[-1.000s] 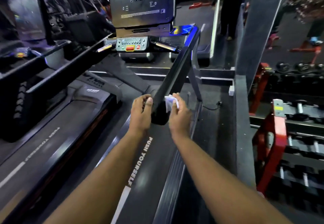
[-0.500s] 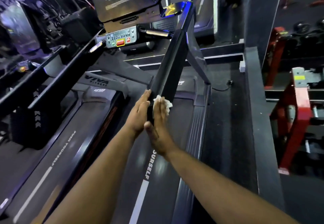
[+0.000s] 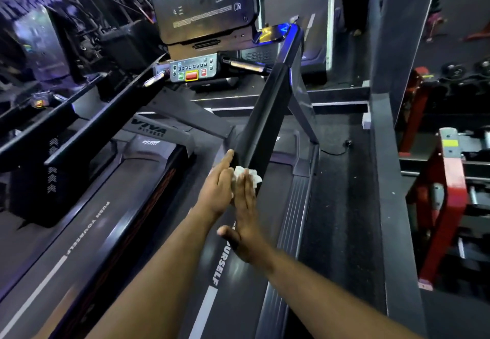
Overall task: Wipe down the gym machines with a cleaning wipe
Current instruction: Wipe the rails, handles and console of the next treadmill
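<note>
Wipe (image 3: 248, 176) pressed under the flat right hand (image 3: 245, 211) on the handrail (image 3: 267, 116), which climbs away forward; flat left hand (image 3: 218, 183) steadies beside.

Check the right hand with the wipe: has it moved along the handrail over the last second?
Yes. The right hand, flat on the wipe, has slid from the handrail's near end cap a little way up toward the console.
</note>
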A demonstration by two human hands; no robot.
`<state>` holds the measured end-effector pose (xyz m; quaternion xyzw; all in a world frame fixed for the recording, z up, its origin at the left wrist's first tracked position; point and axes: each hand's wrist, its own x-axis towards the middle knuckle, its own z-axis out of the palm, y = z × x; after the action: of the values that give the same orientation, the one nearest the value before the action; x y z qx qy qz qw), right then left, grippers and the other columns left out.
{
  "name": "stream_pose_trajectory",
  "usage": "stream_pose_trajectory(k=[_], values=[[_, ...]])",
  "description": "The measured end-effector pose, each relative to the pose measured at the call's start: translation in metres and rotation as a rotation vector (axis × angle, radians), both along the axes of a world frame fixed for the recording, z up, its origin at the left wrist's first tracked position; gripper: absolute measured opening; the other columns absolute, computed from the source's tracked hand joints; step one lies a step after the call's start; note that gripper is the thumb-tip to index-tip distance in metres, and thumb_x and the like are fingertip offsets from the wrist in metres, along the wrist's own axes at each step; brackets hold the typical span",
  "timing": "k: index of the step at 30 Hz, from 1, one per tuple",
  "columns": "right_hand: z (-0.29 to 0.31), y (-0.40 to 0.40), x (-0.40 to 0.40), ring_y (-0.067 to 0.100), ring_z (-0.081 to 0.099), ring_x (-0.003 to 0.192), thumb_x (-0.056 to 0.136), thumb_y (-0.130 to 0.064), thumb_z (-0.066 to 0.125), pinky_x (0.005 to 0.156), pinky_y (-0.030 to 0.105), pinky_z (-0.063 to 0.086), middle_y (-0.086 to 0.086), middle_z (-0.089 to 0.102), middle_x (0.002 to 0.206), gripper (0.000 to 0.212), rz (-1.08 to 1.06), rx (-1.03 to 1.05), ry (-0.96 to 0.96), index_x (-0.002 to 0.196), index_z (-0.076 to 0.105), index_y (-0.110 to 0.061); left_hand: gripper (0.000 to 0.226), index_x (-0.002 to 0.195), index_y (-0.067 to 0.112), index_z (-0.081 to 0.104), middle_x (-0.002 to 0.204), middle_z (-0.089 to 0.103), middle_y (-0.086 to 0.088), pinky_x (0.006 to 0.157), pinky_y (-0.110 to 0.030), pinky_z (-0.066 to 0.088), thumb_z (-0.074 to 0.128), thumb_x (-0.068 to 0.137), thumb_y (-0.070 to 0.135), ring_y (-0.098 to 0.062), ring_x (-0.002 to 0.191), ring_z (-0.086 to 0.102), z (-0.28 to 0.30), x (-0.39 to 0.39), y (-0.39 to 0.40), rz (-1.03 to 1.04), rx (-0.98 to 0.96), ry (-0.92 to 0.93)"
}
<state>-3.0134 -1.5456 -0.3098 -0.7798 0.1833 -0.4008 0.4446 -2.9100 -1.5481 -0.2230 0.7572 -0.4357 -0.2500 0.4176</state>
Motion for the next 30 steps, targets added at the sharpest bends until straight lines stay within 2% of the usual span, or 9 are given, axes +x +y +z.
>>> stream_pose_trajectory(k=[2, 5, 7, 13, 15, 19, 21, 25, 30], values=[[0.004, -0.027, 0.008, 0.024, -0.022, 0.154, 0.084, -0.088, 0.021, 0.126, 0.052, -0.007, 0.006, -0.022, 0.166, 0.118, -0.033, 0.045, -0.008, 0.159, -0.003, 0.000, 0.061, 0.155, 0.019, 0.041, 0.150, 0.051, 0.005, 0.114, -0.018, 0.034, 0.037, 0.095, 0.028, 0.010, 0.128, 0.047, 0.002, -0.002, -0.002, -0.003, 0.009, -0.033], [0.029, -0.090, 0.017, 0.006, -0.029, 0.149, 0.076, -0.096, 0.016, 0.125, 0.052, -0.007, 0.000, -0.022, 0.165, 0.123, -0.055, 0.174, 0.036, 0.159, -0.006, -0.009, 0.063, 0.154, 0.017, 0.041, 0.158, 0.043, 0.000, 0.122, -0.026, 0.026, 0.038, 0.094, 0.032, -0.004, 0.144, 0.038, 0.002, -0.004, -0.004, -0.004, 0.005, -0.083], [0.033, -0.110, 0.017, 0.008, -0.029, 0.150, 0.074, -0.098, 0.018, 0.125, 0.052, -0.006, 0.004, -0.023, 0.167, 0.126, -0.025, 0.163, 0.069, 0.161, -0.006, -0.010, 0.065, 0.155, 0.017, 0.041, 0.160, 0.040, 0.000, 0.124, -0.029, 0.023, 0.036, 0.092, 0.034, -0.007, 0.147, 0.034, 0.002, -0.004, -0.004, 0.000, 0.009, -0.111], [-0.002, -0.035, -0.005, 0.030, -0.021, 0.154, 0.084, -0.089, 0.023, 0.125, 0.051, -0.008, 0.014, -0.021, 0.167, 0.117, 0.026, -0.037, 0.056, 0.157, -0.011, -0.004, 0.065, 0.155, 0.021, 0.040, 0.160, 0.040, 0.005, 0.125, -0.032, 0.023, 0.036, 0.092, 0.036, -0.004, 0.147, 0.033, 0.002, -0.005, -0.005, 0.018, 0.035, -0.171], [0.000, -0.057, 0.001, 0.025, -0.022, 0.154, 0.082, -0.091, 0.022, 0.126, 0.050, -0.008, 0.010, -0.022, 0.166, 0.118, 0.013, 0.023, 0.018, 0.156, -0.013, -0.006, 0.065, 0.156, 0.020, 0.039, 0.161, 0.038, 0.005, 0.125, -0.030, 0.022, 0.035, 0.093, 0.036, -0.005, 0.148, 0.031, 0.001, -0.005, -0.006, -0.002, 0.062, -0.222], [0.012, -0.102, 0.008, 0.011, -0.029, 0.150, 0.069, -0.101, 0.020, 0.126, 0.047, -0.010, -0.009, -0.030, 0.160, 0.124, -0.031, 0.271, 0.039, 0.154, -0.020, -0.020, 0.064, 0.157, 0.022, 0.037, 0.163, 0.034, 0.007, 0.126, -0.031, 0.020, 0.034, 0.094, 0.037, -0.005, 0.150, 0.028, 0.000, -0.005, -0.005, -0.004, 0.096, -0.315], [0.006, -0.078, 0.004, 0.014, -0.030, 0.151, 0.075, -0.097, 0.022, 0.125, 0.046, -0.012, -0.007, -0.034, 0.160, 0.119, 0.007, 0.260, 0.030, 0.154, -0.021, -0.020, 0.063, 0.157, 0.022, 0.037, 0.163, 0.033, 0.008, 0.125, -0.027, 0.019, 0.035, 0.096, 0.036, -0.003, 0.150, 0.027, -0.001, -0.004, -0.006, -0.006, 0.105, -0.329], [-0.015, -0.013, -0.007, 0.020, -0.029, 0.151, 0.081, -0.091, 0.021, 0.123, 0.033, -0.016, -0.003, -0.033, 0.163, 0.116, 0.076, 0.245, 0.006, 0.156, -0.021, -0.013, 0.052, 0.158, 0.020, 0.035, 0.164, 0.030, 0.007, 0.123, -0.020, 0.015, 0.041, 0.106, 0.018, -0.002, 0.150, 0.024, -0.003, 0.001, -0.007, -0.015, 0.107, -0.364], [-0.001, -0.078, 0.012, 0.011, -0.025, 0.152, 0.075, -0.098, 0.016, 0.125, 0.043, -0.014, -0.004, -0.024, 0.165, 0.124, -0.084, 0.427, -0.037, 0.159, -0.012, -0.012, 0.061, 0.159, 0.020, 0.034, 0.165, 0.028, 0.007, 0.125, -0.024, 0.014, 0.035, 0.099, 0.032, -0.003, 0.152, 0.022, -0.002, 0.000, -0.007, -0.038, 0.125, -0.382]])
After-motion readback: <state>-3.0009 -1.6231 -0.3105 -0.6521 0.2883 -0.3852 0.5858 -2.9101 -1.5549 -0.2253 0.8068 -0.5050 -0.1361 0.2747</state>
